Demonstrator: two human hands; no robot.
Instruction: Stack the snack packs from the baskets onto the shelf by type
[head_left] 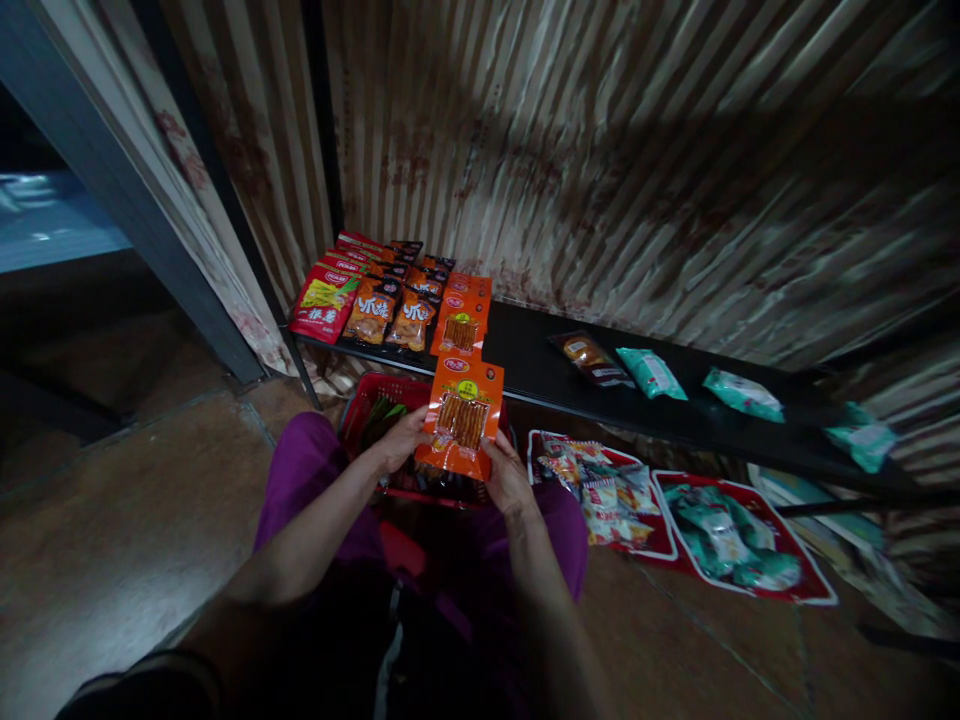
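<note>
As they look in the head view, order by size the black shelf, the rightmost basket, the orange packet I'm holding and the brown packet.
Largest first:
Black shelf
Rightmost basket
Held orange packet
Brown packet

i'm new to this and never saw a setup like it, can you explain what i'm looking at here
There's no machine: these are a person's bare hands, left hand and right hand. The single picture comes from a camera worn on their head, looking forward and down. Both hands hold a flat bright-orange packet with a clear window, brown sticks showing inside. On the long black shelf, left to right, lie shiny red packets, black-and-orange packets, more orange packets, one brown packet and some teal packets. Below are red plastic baskets.
</note>
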